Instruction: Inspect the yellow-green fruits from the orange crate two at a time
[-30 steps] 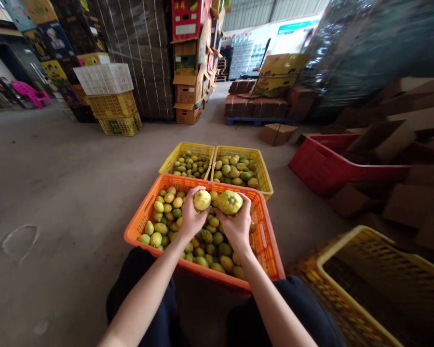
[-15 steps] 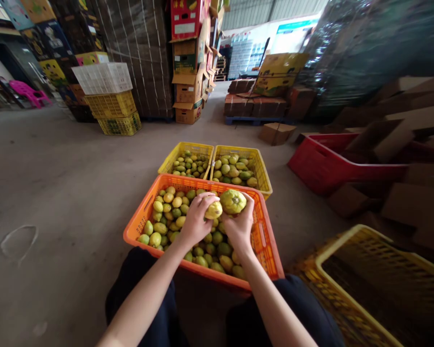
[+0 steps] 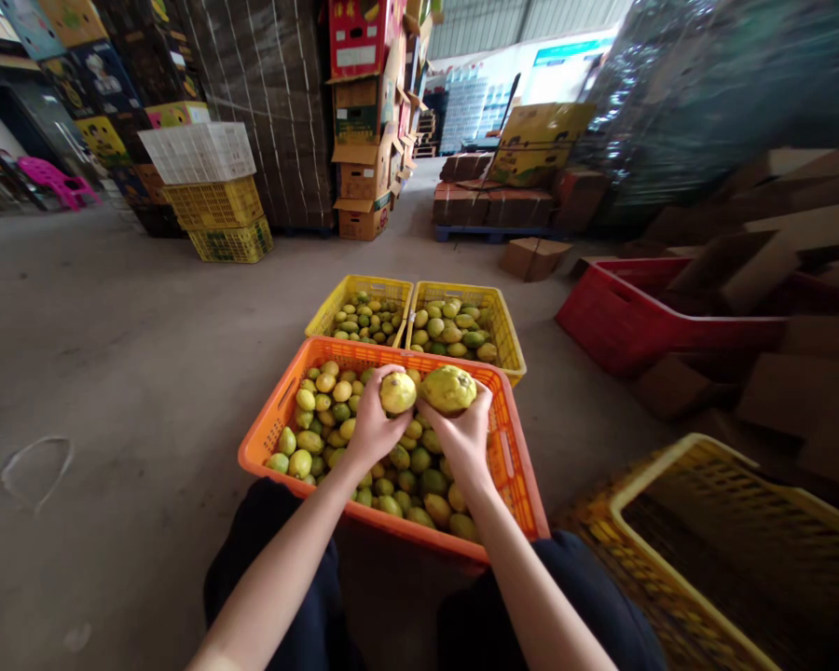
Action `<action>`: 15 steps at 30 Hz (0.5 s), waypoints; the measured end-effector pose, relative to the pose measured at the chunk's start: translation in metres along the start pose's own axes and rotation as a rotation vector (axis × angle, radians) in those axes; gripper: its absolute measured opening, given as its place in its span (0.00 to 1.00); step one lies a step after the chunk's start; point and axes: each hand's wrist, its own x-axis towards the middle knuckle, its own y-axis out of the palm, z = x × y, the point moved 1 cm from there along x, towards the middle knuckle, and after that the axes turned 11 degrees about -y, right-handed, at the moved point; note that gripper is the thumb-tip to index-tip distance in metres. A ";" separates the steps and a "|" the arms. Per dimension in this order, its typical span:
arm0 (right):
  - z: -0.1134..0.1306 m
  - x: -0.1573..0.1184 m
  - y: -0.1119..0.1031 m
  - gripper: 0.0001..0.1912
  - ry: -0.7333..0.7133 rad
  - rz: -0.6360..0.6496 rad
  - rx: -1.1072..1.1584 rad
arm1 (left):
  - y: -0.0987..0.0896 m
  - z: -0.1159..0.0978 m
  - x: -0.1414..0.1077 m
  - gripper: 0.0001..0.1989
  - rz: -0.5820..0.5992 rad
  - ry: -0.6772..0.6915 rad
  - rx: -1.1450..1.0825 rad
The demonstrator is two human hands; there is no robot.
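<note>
Above an orange crate full of yellow and green lemons, both my hands are raised side by side, each gripping a fruit. My left hand is wrapped round a smooth pale-yellow lemon. In my right hand is a larger, bumpy yellow-green lemon, its narrower end toward the left. The two fruits are close together, and my fingertips nearly meet beneath them. My forearms hide part of the lemons in the crate.
Two yellow crates of lemons stand against the orange crate's far side. At the right are a red crate with cardboard and a yellow crate. Stacked crates and cartons stand further back.
My left hand has turned and shifted slightly left, with its lemon now facing up. My right hand has tilted its lemon sideways. The crates have stayed put.
</note>
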 end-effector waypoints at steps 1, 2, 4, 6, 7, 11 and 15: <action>0.000 0.000 0.000 0.34 0.016 -0.004 -0.005 | 0.000 0.001 0.001 0.23 -0.007 -0.057 -0.069; 0.000 0.000 0.000 0.34 0.034 -0.005 -0.001 | 0.000 0.003 0.002 0.24 -0.016 -0.118 -0.140; 0.000 0.000 0.001 0.35 0.089 0.001 0.043 | -0.001 0.006 0.004 0.27 -0.041 -0.271 -0.282; 0.001 -0.001 0.002 0.35 0.175 0.010 0.127 | -0.002 0.009 0.004 0.30 -0.056 -0.433 -0.414; 0.001 -0.001 0.002 0.35 0.224 0.014 0.182 | -0.002 0.010 0.004 0.31 -0.056 -0.501 -0.473; 0.008 0.000 0.003 0.28 0.375 0.059 0.440 | -0.001 0.004 0.005 0.30 0.001 -0.602 -0.721; 0.012 0.002 0.004 0.18 0.509 0.121 0.637 | 0.000 -0.002 0.009 0.21 0.039 -0.658 -0.904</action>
